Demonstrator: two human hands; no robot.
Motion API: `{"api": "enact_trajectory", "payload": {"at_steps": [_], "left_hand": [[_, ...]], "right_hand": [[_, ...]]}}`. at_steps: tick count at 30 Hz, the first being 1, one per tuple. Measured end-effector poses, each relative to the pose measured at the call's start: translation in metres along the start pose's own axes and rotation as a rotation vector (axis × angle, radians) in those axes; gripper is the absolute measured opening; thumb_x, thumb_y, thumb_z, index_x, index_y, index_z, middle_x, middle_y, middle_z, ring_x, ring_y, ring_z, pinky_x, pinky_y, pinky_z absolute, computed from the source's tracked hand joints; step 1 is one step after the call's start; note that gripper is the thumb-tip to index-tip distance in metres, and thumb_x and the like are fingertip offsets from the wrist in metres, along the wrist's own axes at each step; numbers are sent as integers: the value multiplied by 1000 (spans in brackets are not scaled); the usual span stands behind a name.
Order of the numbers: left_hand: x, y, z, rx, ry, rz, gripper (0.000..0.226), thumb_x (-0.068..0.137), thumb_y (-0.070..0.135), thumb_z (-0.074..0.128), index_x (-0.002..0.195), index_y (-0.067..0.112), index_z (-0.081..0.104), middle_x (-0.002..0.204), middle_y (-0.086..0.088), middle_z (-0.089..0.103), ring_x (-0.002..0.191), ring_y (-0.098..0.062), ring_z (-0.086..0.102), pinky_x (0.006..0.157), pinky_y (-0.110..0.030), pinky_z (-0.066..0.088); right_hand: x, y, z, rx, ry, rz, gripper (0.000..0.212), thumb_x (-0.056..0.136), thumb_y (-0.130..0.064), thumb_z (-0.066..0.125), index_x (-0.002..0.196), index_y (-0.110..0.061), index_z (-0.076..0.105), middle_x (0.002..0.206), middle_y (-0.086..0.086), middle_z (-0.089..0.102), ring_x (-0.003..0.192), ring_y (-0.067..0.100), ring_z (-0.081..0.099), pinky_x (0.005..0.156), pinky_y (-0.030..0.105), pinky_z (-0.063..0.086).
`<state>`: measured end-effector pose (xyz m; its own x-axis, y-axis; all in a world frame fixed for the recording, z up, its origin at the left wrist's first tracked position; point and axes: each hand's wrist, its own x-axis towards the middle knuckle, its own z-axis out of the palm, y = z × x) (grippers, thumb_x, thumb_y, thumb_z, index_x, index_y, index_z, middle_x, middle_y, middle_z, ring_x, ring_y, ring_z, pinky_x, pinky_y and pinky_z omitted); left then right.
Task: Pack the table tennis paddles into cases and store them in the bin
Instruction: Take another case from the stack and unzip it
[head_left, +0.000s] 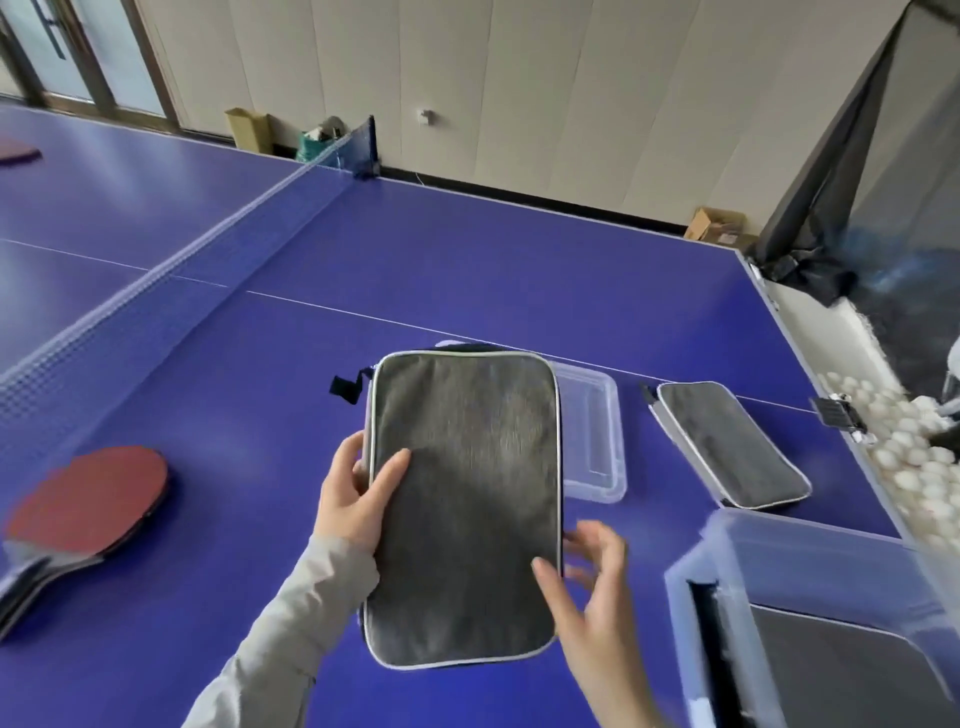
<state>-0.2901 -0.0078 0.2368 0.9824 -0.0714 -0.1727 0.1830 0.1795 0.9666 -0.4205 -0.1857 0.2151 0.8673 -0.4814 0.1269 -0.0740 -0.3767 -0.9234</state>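
Blue desk (467, 249) with a net (171, 270) fills the frame under a pale wall. At centre, the left hand (353, 499) grips a grey case (462, 504) by its left edge, thumb laid across the front and the other fingers (358, 467) curled behind. The right hand (597, 587), blurred, hovers at the case's lower right corner with fingers spread and loose, the thumb just touching the edge; it holds nothing. The case is lifted above the desk, flat face toward the camera, and looks zipped, so a paddle is probably inside. Behind it lies a clear lid (592, 431), and right of that a second case (727, 452) rests on the desk. At lower right the clear bin (779, 545) already holds one dark case. A red paddle (83, 514) lies at the left, another at the upper left edge. The step in hand seems to be storing this case: next it must swing right and go down flat into the bin, then the second case takes the red paddle.
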Motion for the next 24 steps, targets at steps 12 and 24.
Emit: {"api": "enact_trajectory", "payload": {"at_steps": [12,24], "left_hand": [[17,32,-168,852,-207,299,45,78,39,71,107,48,38,84,28,60,83,-11,63,77,-28,50],[13,32,-187,873,-294,360,52,61,72,46,108,53,31,83,31,58,77,-8,60,74,-24,47]], "right_hand": [[64,-178,167,-416,-338,-294,24,89,-32,59,109,-23,68,85,-6,43,85,8,48,75,14,37],[53,-168,158,-153,-309,-44,11,77,-13,70,72,-16,61,60,-7,58,52,2,48,55,12,39]]}}
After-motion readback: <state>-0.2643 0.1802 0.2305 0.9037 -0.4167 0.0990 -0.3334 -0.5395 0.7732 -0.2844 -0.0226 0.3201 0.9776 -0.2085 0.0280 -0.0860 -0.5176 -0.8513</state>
